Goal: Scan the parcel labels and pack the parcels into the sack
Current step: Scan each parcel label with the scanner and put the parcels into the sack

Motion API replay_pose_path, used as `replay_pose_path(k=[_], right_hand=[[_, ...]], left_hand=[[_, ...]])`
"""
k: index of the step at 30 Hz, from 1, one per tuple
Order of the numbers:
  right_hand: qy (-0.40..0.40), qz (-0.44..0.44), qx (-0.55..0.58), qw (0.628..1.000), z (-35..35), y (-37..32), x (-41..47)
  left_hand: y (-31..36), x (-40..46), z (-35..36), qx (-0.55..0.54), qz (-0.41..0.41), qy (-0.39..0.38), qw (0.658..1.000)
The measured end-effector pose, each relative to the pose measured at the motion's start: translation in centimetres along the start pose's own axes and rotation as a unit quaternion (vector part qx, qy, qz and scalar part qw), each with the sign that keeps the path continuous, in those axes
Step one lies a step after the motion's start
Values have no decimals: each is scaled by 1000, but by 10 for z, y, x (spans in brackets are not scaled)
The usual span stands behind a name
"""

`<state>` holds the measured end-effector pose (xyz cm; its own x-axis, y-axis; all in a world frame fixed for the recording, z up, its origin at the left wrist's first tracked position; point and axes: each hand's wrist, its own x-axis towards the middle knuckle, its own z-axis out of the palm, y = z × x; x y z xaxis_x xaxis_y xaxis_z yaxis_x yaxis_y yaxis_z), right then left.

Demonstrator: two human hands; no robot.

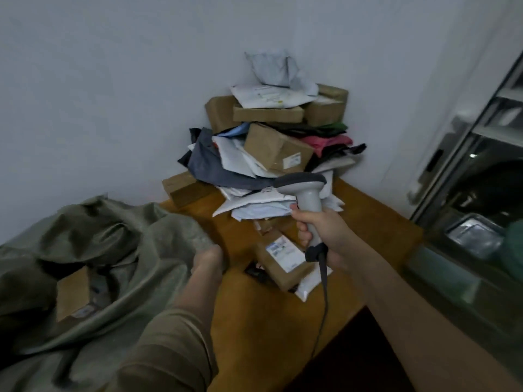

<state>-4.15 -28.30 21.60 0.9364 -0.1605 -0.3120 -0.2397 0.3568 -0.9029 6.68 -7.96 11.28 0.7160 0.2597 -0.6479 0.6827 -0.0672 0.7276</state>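
At the centre right of the frame the right hand [317, 224] is wrapped round the grip of a grey corded barcode scanner [307, 193], whose head points left, toward the parcel pile [271, 142]. At the lower centre the left hand [208, 260] has its fingers curled over the rim of the olive-green sack [113, 239], pinching the fabric and holding the mouth up at the edge of the wooden desk [368, 222].

The pile stands in the upper centre, against the corner of the walls. Below the scanner, a small cardboard parcel with a white label [283, 254] lies face-up on a white mailer, apart from the heap and nearest both hands. It looks light and stiff, so I judge it can be taken by its 2 long edges with 1 hand, leaving the label uncovered for the scan. The poly mailers in the heap look soft, slick and floppy; they would be better pinched at a corner or scooped from underneath, and pulling a low one could bring the boxes above down.

Counted: 1 scanner, 1 sack, 1 cardboard box [73, 292] visible inside the sack at the lower left, and about 6 brown boxes in the pile. The mailers overlap too much to count.
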Motion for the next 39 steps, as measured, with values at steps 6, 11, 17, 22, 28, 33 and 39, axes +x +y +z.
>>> replay_pose_path(k=[6,11,17,22,28,33,39], right_hand=[[18,-5,-46,999,-116,-34,-21],[16,-10,-39,999,-168,-48,-2],[4,24,-69,997,-201,-46,51],[-38,45,-117,991,-217,-71,98],[-96,55,-140,984,-210,-101,152],[-184,71,-160,967,-190,-106,179],[-289,100,-173,936,-195,-125,187]], left_hand=[[-36,-92,106,5,-25,-101,995],[-50,-83,143,14,-49,-92,994],[-53,-53,181,51,-118,-34,991],[-50,-34,197,51,-162,-33,985],[-28,-37,205,14,-166,22,986],[-24,-59,201,-65,-215,62,972],[-32,-123,211,-198,-176,141,954]])
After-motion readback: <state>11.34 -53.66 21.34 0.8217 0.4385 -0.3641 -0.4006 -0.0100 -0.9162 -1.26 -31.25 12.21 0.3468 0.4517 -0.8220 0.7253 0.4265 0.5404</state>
